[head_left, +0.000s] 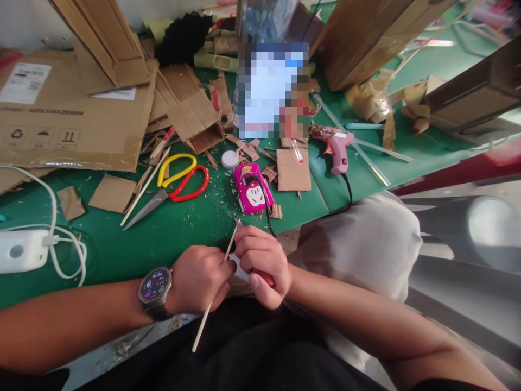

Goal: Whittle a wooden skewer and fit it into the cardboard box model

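Over the near edge of the green table (pixel 171 239), my left hand (pixel 200 278), with a watch on its wrist, is closed around a thin wooden stick (pixel 211 304). The stick slants from about my lap up to my right hand (pixel 262 263). That hand is closed on a red-handled tool (pixel 265 278), mostly hidden in the fist, and presses against the stick's upper end. Small wood shavings lie scattered on the table just beyond both hands.
A pink toy-like power strip (pixel 253 187) with a black cord lies ahead. Yellow and red scissors (pixel 171 187), another stick (pixel 144 187), a pink glue gun (pixel 338 149), cardboard scraps and boxes (pixel 69 117), and a white charger (pixel 22 251) with its cable surround them.
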A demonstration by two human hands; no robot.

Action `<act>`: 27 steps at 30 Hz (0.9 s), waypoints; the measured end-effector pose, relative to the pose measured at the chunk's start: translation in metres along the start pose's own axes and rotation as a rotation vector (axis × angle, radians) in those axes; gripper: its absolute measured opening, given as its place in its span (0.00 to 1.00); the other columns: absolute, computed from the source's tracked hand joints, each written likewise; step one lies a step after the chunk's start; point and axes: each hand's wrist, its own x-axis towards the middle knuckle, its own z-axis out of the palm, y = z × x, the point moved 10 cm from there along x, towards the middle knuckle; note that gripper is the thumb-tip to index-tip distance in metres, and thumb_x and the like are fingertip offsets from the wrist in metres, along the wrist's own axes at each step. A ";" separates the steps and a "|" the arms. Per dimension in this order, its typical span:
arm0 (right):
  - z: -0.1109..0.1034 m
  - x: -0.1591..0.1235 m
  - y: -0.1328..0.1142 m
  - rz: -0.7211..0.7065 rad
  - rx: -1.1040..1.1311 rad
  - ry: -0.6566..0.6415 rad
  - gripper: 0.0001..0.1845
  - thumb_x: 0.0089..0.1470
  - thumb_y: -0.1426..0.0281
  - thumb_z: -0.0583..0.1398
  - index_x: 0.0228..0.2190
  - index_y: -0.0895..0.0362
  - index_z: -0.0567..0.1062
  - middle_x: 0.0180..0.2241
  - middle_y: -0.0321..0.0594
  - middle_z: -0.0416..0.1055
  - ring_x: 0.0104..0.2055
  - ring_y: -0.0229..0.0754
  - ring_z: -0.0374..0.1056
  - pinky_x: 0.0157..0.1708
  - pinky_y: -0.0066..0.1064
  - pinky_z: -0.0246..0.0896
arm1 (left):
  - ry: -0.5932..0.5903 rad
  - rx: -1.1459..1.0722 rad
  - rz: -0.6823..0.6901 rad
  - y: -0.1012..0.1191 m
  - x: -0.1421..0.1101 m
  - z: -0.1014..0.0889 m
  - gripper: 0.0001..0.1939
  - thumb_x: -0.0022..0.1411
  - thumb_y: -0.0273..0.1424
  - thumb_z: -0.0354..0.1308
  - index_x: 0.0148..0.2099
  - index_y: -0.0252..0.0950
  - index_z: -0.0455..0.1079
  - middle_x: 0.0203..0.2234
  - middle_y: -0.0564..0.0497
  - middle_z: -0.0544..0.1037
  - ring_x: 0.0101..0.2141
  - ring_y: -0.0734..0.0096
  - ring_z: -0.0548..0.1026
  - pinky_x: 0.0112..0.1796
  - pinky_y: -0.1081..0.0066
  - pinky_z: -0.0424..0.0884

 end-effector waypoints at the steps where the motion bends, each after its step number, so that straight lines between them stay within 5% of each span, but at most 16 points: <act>1: 0.000 0.000 0.001 -0.002 -0.007 -0.003 0.05 0.52 0.67 0.52 0.26 0.53 0.63 0.25 0.41 0.65 0.31 0.44 0.61 0.38 0.42 0.67 | 0.000 0.004 0.000 0.000 0.000 0.000 0.04 0.54 0.25 0.52 0.29 0.37 0.67 0.21 0.50 0.73 0.23 0.65 0.72 0.24 0.66 0.64; 27: -0.003 0.003 0.001 0.104 -0.001 -0.032 0.09 0.55 0.65 0.51 0.25 0.53 0.63 0.25 0.42 0.64 0.32 0.46 0.61 0.37 0.42 0.65 | 0.004 0.050 0.000 0.002 0.003 -0.002 0.06 0.56 0.25 0.51 0.28 0.38 0.66 0.20 0.51 0.72 0.22 0.67 0.71 0.23 0.68 0.62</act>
